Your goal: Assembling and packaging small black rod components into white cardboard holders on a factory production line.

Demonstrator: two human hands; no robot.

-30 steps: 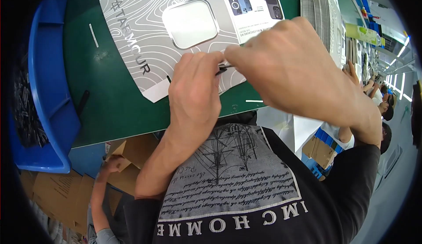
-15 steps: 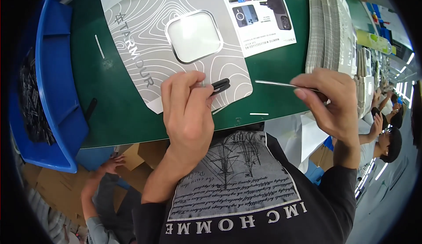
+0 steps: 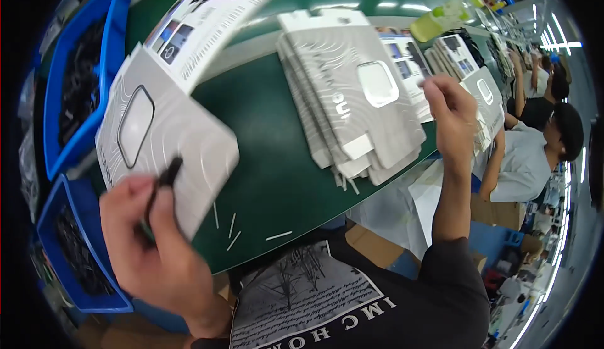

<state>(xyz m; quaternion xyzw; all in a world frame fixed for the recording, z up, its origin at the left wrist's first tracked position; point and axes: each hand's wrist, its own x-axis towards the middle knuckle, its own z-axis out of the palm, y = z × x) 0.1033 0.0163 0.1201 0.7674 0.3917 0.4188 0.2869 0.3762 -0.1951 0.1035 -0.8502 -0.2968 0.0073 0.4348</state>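
My left hand (image 3: 154, 242) is closed in a pinch on a small black plastic piece (image 3: 170, 171). The piece sticks up past the fingertips, over a grey printed box blank (image 3: 195, 135) with white contour lines and a rounded window; motion blurs both. The blank's white printed panel (image 3: 214, 16) extends toward the far side. At the right, my right hand (image 3: 452, 113) is raised above a stack of similar flat box blanks (image 3: 352, 97), its fingers curled together. What they hold, if anything, cannot be made out.
Two blue bins with black pieces, a far one (image 3: 107, 53) and a near one (image 3: 63, 192), stand at the left. Several thin white strips (image 3: 231, 225) lie near the green table's (image 3: 251, 192) front edge. A co-worker (image 3: 525, 166) sits at the right.
The view has swung right, bringing the stack of blanks toward the middle. My right hand has risen over the stack; the thin strip it held no longer shows. My left hand still grips the black piece.
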